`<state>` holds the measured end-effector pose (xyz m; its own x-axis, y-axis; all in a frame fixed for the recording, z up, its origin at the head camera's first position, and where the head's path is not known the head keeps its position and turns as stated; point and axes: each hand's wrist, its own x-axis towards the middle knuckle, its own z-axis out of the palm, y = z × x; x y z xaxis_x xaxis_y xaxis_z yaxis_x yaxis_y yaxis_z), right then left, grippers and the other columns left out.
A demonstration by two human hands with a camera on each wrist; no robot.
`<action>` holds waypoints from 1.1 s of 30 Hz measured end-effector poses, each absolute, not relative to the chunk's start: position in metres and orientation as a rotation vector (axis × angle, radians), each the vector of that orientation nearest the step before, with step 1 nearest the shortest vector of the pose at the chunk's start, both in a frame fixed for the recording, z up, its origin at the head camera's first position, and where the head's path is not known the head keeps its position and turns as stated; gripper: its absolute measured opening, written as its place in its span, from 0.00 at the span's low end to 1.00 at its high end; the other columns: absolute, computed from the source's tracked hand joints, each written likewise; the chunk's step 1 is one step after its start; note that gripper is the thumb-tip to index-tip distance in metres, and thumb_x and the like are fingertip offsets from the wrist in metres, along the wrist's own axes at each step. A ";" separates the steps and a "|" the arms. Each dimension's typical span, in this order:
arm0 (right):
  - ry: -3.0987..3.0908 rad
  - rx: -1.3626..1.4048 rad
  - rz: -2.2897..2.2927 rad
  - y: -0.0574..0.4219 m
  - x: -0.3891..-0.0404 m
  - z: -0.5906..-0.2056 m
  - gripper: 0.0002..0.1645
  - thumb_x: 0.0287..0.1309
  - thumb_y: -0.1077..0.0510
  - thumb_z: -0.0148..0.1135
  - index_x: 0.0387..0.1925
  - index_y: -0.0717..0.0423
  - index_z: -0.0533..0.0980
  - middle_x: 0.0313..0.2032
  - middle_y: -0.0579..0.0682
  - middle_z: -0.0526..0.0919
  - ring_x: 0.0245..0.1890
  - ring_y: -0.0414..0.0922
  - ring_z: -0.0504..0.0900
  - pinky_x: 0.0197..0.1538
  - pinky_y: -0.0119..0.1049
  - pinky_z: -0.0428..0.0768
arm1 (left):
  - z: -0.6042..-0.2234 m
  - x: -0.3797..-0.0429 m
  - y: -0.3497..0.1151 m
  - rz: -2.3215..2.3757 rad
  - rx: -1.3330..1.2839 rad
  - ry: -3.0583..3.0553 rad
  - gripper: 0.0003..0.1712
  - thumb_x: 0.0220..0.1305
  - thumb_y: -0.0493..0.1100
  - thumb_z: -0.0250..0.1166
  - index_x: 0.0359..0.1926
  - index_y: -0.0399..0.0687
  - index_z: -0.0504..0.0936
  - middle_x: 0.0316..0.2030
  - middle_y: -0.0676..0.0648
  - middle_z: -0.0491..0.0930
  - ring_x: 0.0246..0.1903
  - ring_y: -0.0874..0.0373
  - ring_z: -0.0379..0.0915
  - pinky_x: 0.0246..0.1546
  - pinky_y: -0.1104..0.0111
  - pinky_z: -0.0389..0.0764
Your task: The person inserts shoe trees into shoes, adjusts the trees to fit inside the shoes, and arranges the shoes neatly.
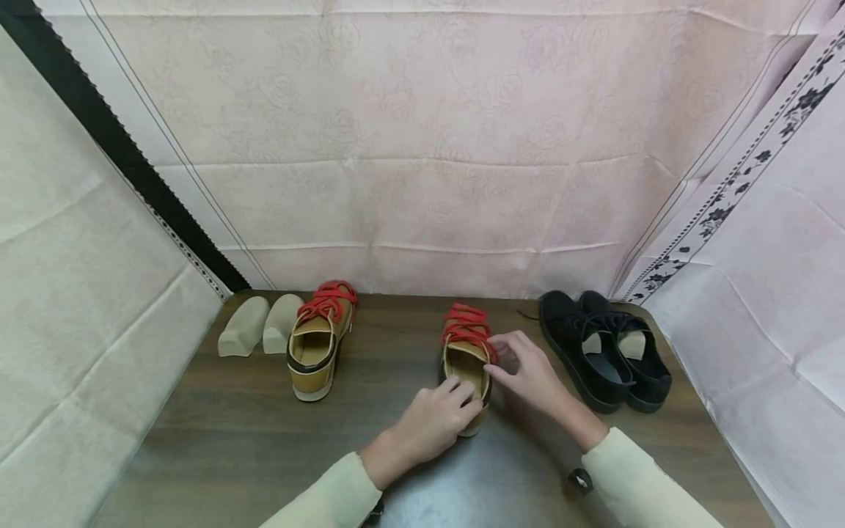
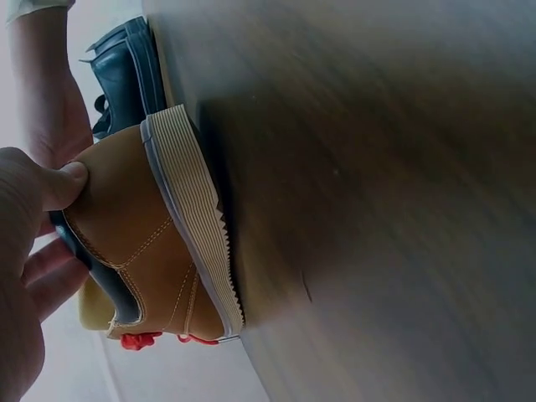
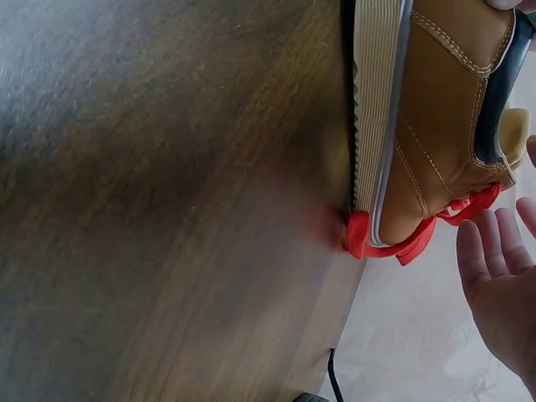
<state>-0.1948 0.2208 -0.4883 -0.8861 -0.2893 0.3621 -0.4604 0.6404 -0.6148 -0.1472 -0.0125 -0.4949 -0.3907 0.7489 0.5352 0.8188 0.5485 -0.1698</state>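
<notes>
A tan shoe (image 1: 472,358) with red laces (image 1: 465,334) stands on the wooden tabletop, toe toward the back cloth. My left hand (image 1: 432,418) pinches its heel collar. In the left wrist view, the thumb presses the outside of the tan heel (image 2: 113,180) while fingers reach over the dark padded rim. My right hand (image 1: 531,372) is at the shoe's right side, near the collar and laces. Seen from the right wrist, its fingers (image 3: 494,243) are extended beside the lace loops (image 3: 410,243), and the sole's toe end shows close to the table.
Left of centre stands the matching tan shoe (image 1: 313,374). Two cream shoe inserts (image 1: 243,326) lie beside it. Black shoes (image 1: 584,359) with cream inserts inside sit at the right. Patterned cloth (image 1: 422,205) borders the wooden tabletop (image 1: 264,455) at the back and sides.
</notes>
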 end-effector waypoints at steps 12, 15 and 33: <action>-2.685 0.469 1.116 0.217 -0.195 -0.489 0.24 0.55 0.54 0.79 0.49 0.51 0.77 0.43 0.46 0.79 0.40 0.42 0.82 0.43 0.38 0.85 | -0.494 -0.144 -0.004 -0.147 -1.256 -2.174 0.08 0.69 0.39 0.62 0.42 0.55 0.87 0.38 0.55 0.78 0.38 0.60 0.76 0.23 0.71 0.81; -2.688 0.440 1.135 0.216 -0.193 -0.489 0.23 0.55 0.55 0.80 0.48 0.51 0.77 0.42 0.46 0.79 0.39 0.41 0.81 0.42 0.36 0.84 | -0.494 -0.143 -0.002 -0.155 -1.253 -2.183 0.08 0.69 0.39 0.62 0.42 0.54 0.87 0.38 0.55 0.78 0.37 0.60 0.76 0.24 0.72 0.81; -2.689 0.407 1.117 0.211 -0.182 -0.490 0.21 0.53 0.58 0.80 0.46 0.53 0.78 0.36 0.46 0.77 0.35 0.39 0.79 0.38 0.30 0.82 | -0.492 -0.134 -0.001 -0.116 -1.233 -2.186 0.07 0.68 0.41 0.64 0.41 0.56 0.88 0.37 0.56 0.79 0.36 0.61 0.75 0.24 0.73 0.81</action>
<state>-0.1820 0.2112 -0.4901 -0.9418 -0.1746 0.2872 -0.3267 0.6765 -0.6600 -0.1336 -0.0014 -0.4918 -0.3731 0.7451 0.5528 0.7994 0.5606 -0.2161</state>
